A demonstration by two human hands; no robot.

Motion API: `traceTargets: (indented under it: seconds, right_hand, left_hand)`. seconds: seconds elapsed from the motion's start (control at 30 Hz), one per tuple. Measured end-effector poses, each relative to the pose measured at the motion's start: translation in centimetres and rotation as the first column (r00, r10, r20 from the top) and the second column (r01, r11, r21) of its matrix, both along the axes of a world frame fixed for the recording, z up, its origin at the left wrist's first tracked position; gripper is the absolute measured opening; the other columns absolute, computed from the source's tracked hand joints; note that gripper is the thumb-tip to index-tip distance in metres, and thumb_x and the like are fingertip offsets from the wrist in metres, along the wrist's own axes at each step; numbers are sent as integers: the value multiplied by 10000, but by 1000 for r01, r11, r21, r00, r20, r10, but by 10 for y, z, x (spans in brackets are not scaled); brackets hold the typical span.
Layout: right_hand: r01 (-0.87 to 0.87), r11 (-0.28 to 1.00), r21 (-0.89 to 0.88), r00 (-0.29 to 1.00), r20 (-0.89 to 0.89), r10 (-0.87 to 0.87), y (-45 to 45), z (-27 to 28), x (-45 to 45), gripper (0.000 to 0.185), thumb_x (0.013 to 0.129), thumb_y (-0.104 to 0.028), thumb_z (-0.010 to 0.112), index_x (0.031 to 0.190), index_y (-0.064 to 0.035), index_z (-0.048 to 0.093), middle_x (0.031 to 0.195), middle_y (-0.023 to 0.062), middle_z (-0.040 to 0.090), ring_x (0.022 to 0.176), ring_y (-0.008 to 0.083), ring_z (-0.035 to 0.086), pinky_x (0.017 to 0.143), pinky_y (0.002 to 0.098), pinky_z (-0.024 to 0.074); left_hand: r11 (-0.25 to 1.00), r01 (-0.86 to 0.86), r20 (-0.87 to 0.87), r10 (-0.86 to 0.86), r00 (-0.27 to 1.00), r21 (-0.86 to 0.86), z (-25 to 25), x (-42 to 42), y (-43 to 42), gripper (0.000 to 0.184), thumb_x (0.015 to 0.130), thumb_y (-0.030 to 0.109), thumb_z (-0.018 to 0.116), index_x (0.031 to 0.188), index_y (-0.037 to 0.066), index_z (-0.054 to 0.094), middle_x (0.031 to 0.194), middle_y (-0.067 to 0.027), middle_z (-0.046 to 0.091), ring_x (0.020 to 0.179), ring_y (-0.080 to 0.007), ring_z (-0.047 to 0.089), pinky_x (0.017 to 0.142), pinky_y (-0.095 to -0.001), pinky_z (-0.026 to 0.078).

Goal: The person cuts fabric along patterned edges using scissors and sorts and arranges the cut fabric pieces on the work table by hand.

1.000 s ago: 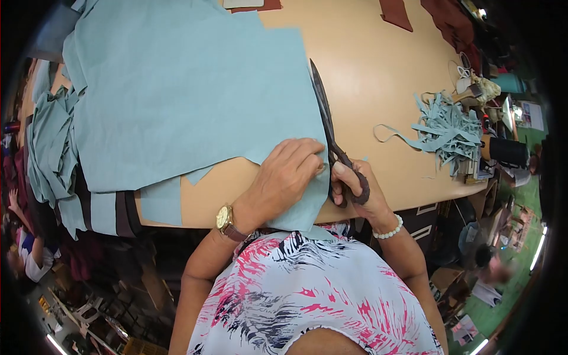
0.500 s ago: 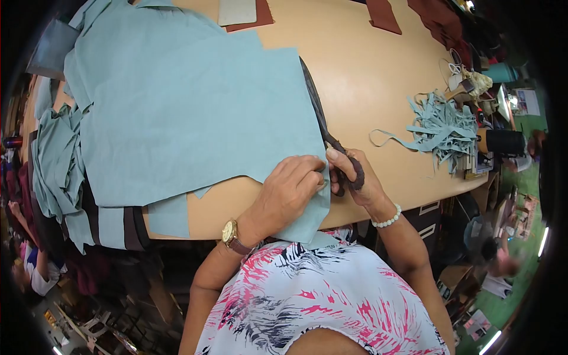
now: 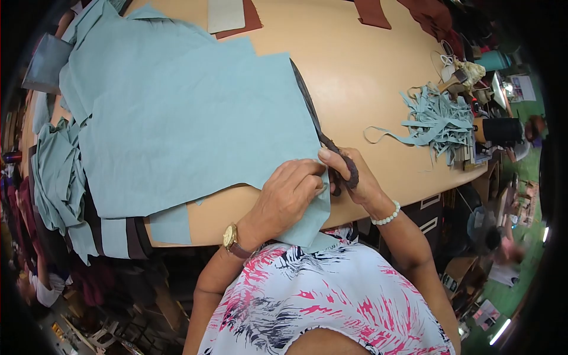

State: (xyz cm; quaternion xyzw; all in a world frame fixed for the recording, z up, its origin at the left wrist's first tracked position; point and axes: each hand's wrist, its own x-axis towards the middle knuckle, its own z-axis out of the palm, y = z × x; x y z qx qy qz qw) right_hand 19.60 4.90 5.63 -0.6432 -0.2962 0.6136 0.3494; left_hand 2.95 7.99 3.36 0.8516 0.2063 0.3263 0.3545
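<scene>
A large piece of light blue-green fabric (image 3: 177, 118) lies spread across the table. My right hand (image 3: 364, 186), with a beaded bracelet at the wrist, grips the dark handles of a pair of scissors (image 3: 310, 106). The long blade runs along the fabric's right edge, pointing away from me; the other blade is hidden, seemingly under the cloth. My left hand (image 3: 290, 192), with a watch on the wrist, is closed on the fabric edge close beside the scissors' handles. Its fingertips are partly hidden. Below that hand, a corner of the fabric hangs over the table's front edge.
Tangled blue-green fabric strips (image 3: 438, 121) are heaped on the right of the table (image 3: 349, 77). Crumpled fabric (image 3: 59, 177) hangs at the left edge. Reddish-brown pieces (image 3: 374, 13) lie at the back. Blurred people are visible beyond the table on both sides.
The whole view has shifted slightly, with the table things appearing a little further left. Both hands keep their hold on the fabric and scissors, almost unmoved.
</scene>
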Motion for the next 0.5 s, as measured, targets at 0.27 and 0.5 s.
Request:
traceTargets:
  seconds: [0.27, 0.5]
  right_hand:
    - [22, 1000, 10, 1000, 5, -22, -4, 1, -3, 440, 796, -429, 614, 623, -30, 550, 470, 33, 476, 419, 97, 470, 409, 207, 353]
    - [29, 1000, 9, 1000, -10, -29, -9, -1, -3, 405, 823, -383, 608, 613, -44, 541, 469, 13, 473, 418, 81, 459, 406, 207, 343]
  left_hand:
    - [1000, -11, 9, 11, 1000, 3, -2, -1, -4, 169, 700, -1, 630, 801, 13, 496, 997, -126, 565, 957, -292, 544, 797, -385, 446]
    - [1000, -4, 4, 4, 1000, -3, -3, -2, -5, 174, 693, -8, 631, 803, 8, 498, 994, -129, 565, 963, -293, 545, 799, -383, 449]
